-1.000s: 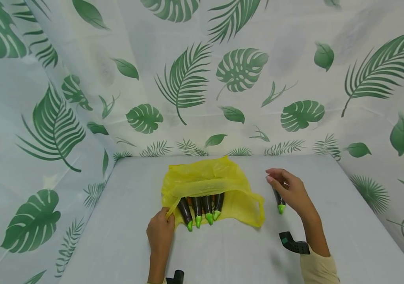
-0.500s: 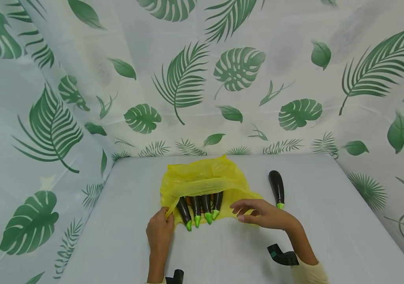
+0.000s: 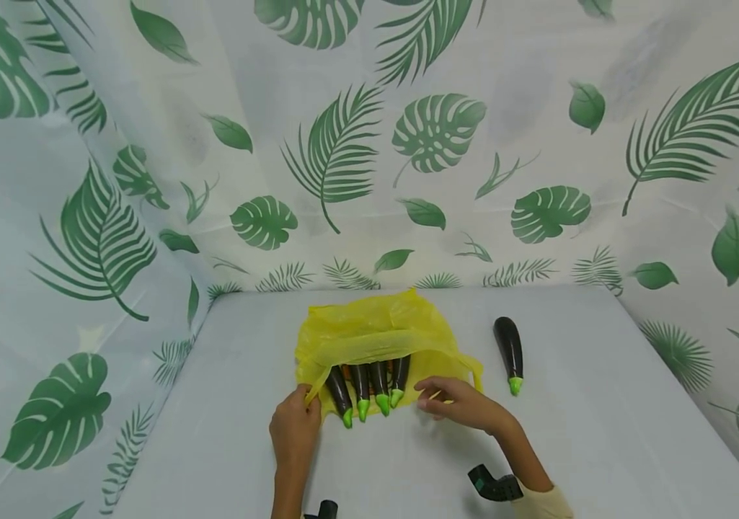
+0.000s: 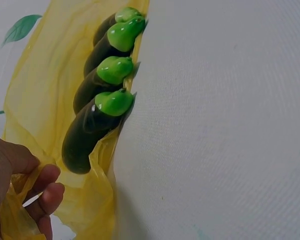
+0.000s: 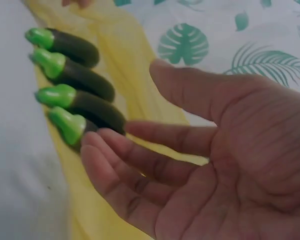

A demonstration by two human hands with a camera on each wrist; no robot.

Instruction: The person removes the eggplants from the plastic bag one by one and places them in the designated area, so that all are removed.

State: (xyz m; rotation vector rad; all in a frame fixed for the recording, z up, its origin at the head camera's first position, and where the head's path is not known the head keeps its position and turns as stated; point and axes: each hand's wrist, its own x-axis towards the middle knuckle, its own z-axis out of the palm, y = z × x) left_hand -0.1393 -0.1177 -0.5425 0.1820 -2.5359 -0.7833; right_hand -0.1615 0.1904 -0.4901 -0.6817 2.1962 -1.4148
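Note:
A yellow plastic bag [image 3: 369,321] lies flat on the table with its mouth toward me. Several eggplants [image 3: 380,389] with bright green stem ends stick out of it side by side, their far ends hidden under the plastic. At the mouth's left corner my left hand [image 3: 293,425] pinches the bag's edge, with crumpled plastic between thumb and fingers [image 4: 50,197] in the left wrist view. My right hand [image 3: 463,405] hovers by the mouth's right side, palm facing the eggplants in the right wrist view, fingers loosely bent and holding nothing. One more eggplant [image 3: 508,353] lies alone to the right.
The white table [image 3: 603,404] reaches back to a leaf-printed cloth wall [image 3: 447,238], with another such wall [image 3: 12,238] on the left. An orange patch shows between the eggplants inside the bag. Black wrist mounts [image 3: 494,484] sit at the cuffs.
My right hand has come away from the lone eggplant, leaving it on the table, and moved left to the bag's mouth. My left hand keeps its pinch on the bag.

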